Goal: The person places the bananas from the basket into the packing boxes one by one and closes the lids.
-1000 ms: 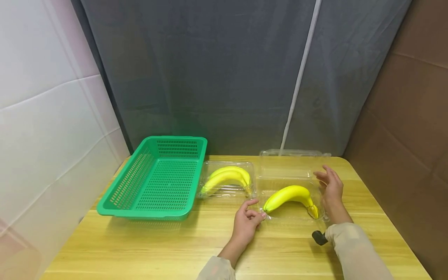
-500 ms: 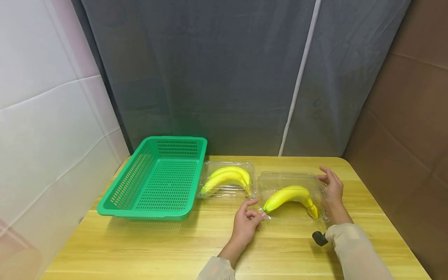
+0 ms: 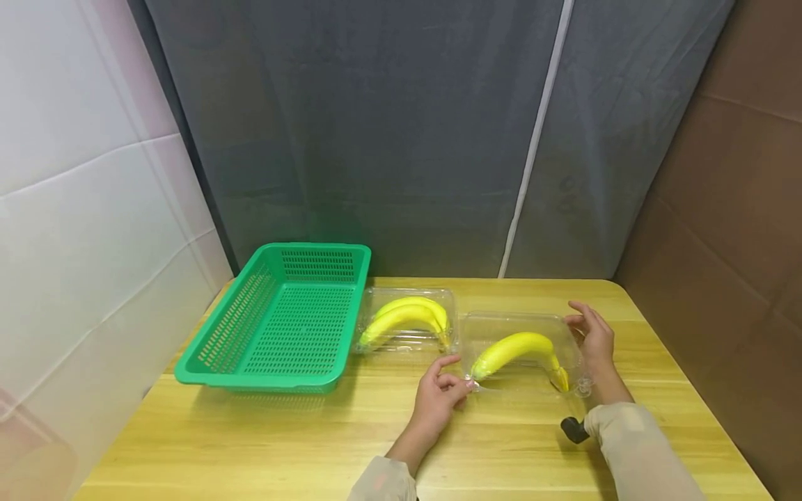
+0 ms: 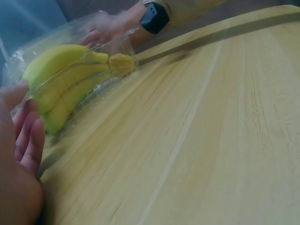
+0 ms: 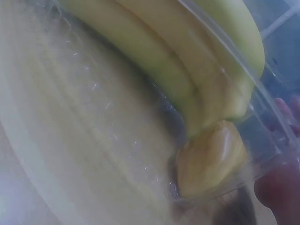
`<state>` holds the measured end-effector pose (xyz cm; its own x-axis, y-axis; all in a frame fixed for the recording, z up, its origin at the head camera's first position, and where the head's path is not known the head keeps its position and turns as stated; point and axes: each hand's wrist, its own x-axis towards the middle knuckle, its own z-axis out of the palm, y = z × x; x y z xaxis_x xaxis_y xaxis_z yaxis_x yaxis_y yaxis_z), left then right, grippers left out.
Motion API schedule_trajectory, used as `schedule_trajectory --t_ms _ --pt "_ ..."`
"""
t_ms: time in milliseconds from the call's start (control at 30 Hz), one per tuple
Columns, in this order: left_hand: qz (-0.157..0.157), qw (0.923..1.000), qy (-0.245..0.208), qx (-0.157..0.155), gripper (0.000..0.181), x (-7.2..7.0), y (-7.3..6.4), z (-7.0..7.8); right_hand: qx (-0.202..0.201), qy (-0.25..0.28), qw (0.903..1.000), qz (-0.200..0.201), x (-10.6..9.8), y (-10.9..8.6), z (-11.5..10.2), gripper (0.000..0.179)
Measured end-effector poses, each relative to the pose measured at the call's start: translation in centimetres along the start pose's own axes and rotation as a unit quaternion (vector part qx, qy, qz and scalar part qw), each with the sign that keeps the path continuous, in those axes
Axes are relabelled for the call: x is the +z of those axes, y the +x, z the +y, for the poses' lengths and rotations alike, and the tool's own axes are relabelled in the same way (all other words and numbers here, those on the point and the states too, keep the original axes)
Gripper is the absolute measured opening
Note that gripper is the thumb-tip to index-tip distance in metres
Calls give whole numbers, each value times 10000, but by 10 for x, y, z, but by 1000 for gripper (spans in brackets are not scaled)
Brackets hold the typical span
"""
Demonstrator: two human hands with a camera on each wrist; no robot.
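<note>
A clear plastic clamshell container (image 3: 495, 325) lies on the table with its lid down over a yellow bunch of bananas (image 3: 516, 348). The stem end of the bunch points right, toward my right hand. My left hand (image 3: 436, 403) pinches the container's front left corner between thumb and fingers. Along the right side my right hand (image 3: 595, 342) stands with its fingers loosely bent, close against the container wall. In the right wrist view the bananas (image 5: 187, 70) show through the plastic, and that hand's fingertips appear at the edge.
Left of this container sits a second clamshell (image 3: 376, 298) with bananas (image 3: 410, 316) inside. A green slotted basket (image 3: 260, 381) stands further left, its rim beside that clamshell. The wooden table (image 3: 250, 445) ends at a grey curtain (image 3: 376, 139) behind.
The clamshell's lid, raised at the back a second ago, has swung down over the bananas and settled lower. Both hands have stayed nearly in place.
</note>
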<state>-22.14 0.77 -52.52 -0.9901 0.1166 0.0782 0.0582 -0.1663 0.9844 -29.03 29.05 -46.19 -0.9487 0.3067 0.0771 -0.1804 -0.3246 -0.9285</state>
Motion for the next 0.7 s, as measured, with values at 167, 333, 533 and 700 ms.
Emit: schedule_trajectory --t_ms 167,333,533,700 --pt "-292 9990 -313 85 61 -4 -1 0 -30 -347 9988 -330 -2 1 1 21" --pt "-683 9961 -472 289 68 -8 -3 1 -334 -1616 9825 -867 -10 9 11 35" --pt "-915 9943 -306 448 58 -9 -3 1 -489 -2239 9674 -1078 -18 17 22 45" --pt "-837 9951 -291 428 49 -7 -3 1 -498 -2319 9641 -1192 -18 16 22 45"
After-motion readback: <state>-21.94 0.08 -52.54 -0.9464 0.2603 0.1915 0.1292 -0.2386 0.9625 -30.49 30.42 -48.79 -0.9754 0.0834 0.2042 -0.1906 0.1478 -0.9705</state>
